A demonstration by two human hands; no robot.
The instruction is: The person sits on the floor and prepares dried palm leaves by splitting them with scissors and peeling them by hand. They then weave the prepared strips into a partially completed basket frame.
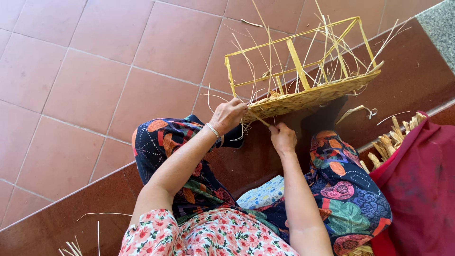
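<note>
From my feed, the basket [303, 97] resting on my knees has its woven base finished but only a bare yellow frame [294, 52] above, my left hand [228, 115] gripping its edge, my right hand [283, 137] pinching a loose strand [258, 118]

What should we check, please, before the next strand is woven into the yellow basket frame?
1. Left hand grips the woven base: ok.
2. Right hand pinches a strand at the base edge: ok.
3. Yellow frame stands upright over the base: ok.
4. Loose strands free of tangles: cannot tell.
5. Spare bundle lies beside the right knee: ok.
</note>
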